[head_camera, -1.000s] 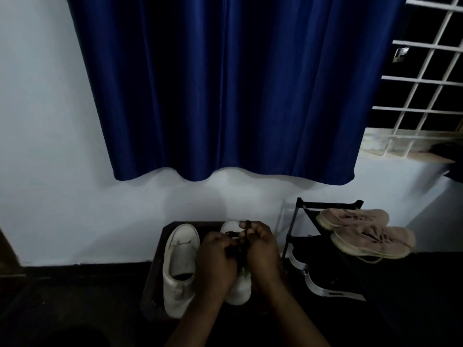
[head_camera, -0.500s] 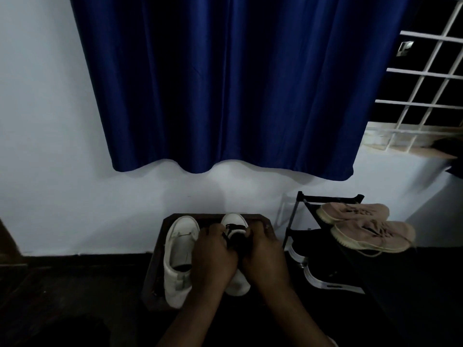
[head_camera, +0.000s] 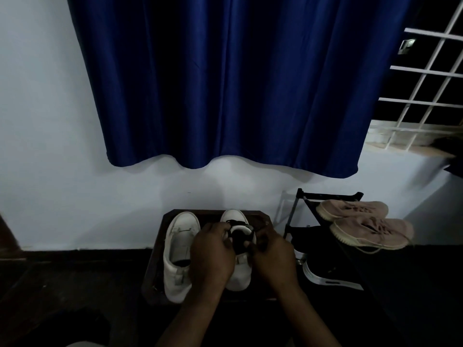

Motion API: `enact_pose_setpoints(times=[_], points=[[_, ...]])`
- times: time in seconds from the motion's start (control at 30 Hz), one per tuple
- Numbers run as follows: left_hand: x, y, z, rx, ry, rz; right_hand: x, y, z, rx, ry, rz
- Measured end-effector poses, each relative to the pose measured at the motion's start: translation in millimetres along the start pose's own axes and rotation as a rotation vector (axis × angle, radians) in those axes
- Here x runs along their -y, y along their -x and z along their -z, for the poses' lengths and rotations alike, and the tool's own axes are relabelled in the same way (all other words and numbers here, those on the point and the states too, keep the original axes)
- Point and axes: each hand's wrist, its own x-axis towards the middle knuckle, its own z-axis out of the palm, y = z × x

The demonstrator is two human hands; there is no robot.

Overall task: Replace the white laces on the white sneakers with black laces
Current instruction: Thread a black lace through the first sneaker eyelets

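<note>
Parted slightly | left hand (head_camera: 213, 249), right hand (head_camera: 273, 251) pinch black lace (head_camera: 236, 222) | over sneaker (head_camera: 238, 279)

A second ago the hands were bunched together over the toe end of the right-hand white sneaker (head_camera: 235, 216), fingertips raised with a strand of black lace (head_camera: 236, 223) pinched up between them. Now they have dropped and drawn apart. The left hand (head_camera: 213, 251) lies over the sneaker's left side and the right hand (head_camera: 273, 254) sits at its right edge, fingers curled in at the lace. It lies flat across the tongue, and more of the toe cap shows.
</note>
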Motion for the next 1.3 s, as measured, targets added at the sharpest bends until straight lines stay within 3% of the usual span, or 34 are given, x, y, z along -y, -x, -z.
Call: enact_pose_setpoints(times=[0.27,0.4,0.77,0.97,1.13,1.23,1.3], points=[[0,-1,0,-0.002,0.002,-0.022,2,0,-5,-0.160,-0.001,0.052],[-3,-1,0,0.010,-0.028,-0.009,5,-5,-5,-0.117,-0.020,0.047],[-2,0,1,0.029,-0.063,-0.006,10,-34,-28,-0.064,0.175,0.470],[-5,2,0,0.025,-0.076,-0.012,15,-37,-27,-0.123,0.134,0.381],[-4,3,1,0.026,-0.089,0.004,26,-44,-31,0.000,0.077,0.263],[0,2,0,0.022,-0.092,0.002,19,-37,-28,-0.044,-0.146,0.214],[2,3,0,0.026,-0.085,-0.015,9,-26,-23,-0.069,-0.416,0.059]])
